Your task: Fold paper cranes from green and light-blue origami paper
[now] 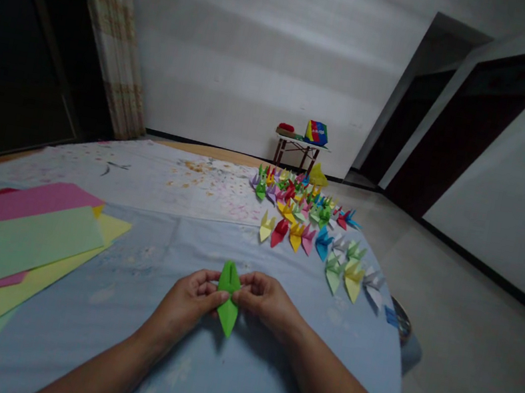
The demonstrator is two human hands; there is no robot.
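Paper (227, 318), green and folded, pinched between the left hand (197, 295) and right hand (268, 300) over the blue cloth (121, 307), looks to me feather-light, crisp, easily crushed, best held at its layered middle.

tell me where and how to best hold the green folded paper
Probably pinch the side edges near its middle: left hand from the left, right hand from the right. The green folded paper is long and narrow, its lower point towards the wearer, so side grips should leave that point and the slit upper end clear.
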